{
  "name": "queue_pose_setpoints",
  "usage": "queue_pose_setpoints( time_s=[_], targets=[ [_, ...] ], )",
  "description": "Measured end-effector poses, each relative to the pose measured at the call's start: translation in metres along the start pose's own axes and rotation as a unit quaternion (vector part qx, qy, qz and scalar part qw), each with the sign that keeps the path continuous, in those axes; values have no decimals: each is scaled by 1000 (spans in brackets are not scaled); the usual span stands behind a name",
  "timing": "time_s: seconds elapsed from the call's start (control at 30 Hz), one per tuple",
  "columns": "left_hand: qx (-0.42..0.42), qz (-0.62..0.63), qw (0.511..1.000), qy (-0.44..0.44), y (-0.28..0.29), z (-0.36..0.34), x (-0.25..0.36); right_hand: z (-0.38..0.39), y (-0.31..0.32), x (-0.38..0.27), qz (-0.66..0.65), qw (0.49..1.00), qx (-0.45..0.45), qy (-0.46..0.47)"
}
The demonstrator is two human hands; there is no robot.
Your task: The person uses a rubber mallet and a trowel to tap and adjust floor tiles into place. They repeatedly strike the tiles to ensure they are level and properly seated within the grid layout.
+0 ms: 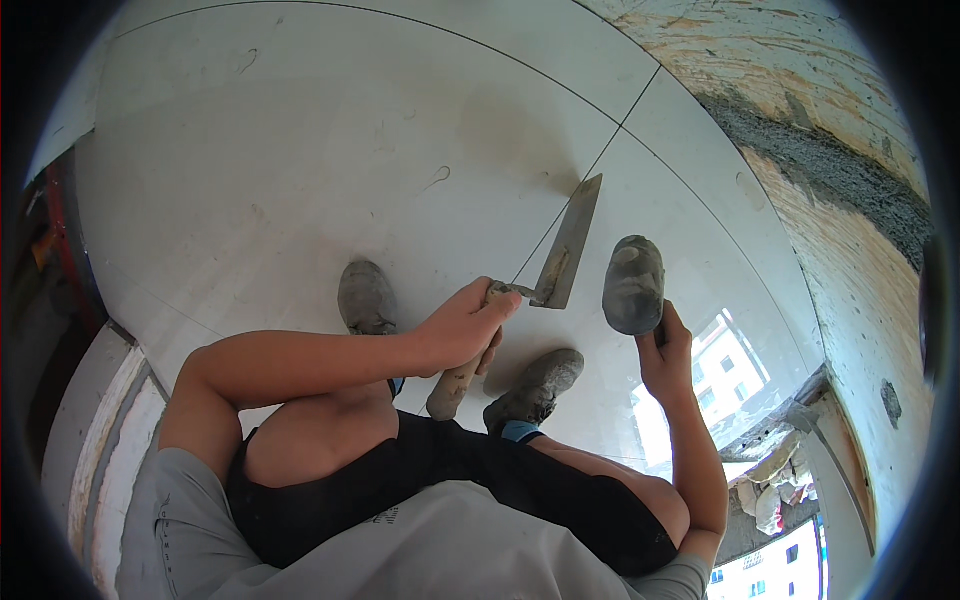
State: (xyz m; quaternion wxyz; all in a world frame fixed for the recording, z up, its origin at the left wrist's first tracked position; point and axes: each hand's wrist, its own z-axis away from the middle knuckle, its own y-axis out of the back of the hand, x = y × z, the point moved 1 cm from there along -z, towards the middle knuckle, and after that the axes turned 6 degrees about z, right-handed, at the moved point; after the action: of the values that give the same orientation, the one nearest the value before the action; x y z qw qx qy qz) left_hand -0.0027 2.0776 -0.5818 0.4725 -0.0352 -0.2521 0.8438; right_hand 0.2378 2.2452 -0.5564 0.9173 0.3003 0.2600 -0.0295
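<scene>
My left hand (462, 328) is closed round the wooden handle of a trowel (572, 242). Its flat, rectangular metal blade, smeared with grey, points up and to the right, away from my fist. The handle's butt sticks out below my fingers, near my knees. To the right, my right hand (668, 358) grips a rubber mallet (633, 285) with a dark, dusty, rounded head. The mallet's head is raised above the floor, and its handle is mostly hidden by the head and my fingers. A gap separates mallet and trowel.
Large glossy pale tiles (290, 160) with thin dark joints cover the floor. My dusty shoes (540, 385) stand below the trowel. At the right rises a pale wall with a rough grey mortar band (825, 160). Rubble bags (775, 485) lie by an opening at the lower right.
</scene>
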Motion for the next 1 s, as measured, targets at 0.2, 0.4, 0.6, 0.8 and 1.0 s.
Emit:
queue_pose_setpoints(
  time_s=[0.2,0.4,0.6,0.8,1.0],
  targets=[
    [-3,17,1000,8,2,-1,-1,19,8,-3,59,986,-5,158],
    [9,31,999,14,-1,0,0,36,13,-39,179,893,-89,402],
    [18,26,999,14,-3,2,4,23,1,-44,271,888,-78,363],
    [21,41,998,32,-6,4,15,17,-1,-44,246,898,-69,359],
    [27,59,996,59,-11,5,27,15,4,-46,200,909,-40,363]
  ],
)
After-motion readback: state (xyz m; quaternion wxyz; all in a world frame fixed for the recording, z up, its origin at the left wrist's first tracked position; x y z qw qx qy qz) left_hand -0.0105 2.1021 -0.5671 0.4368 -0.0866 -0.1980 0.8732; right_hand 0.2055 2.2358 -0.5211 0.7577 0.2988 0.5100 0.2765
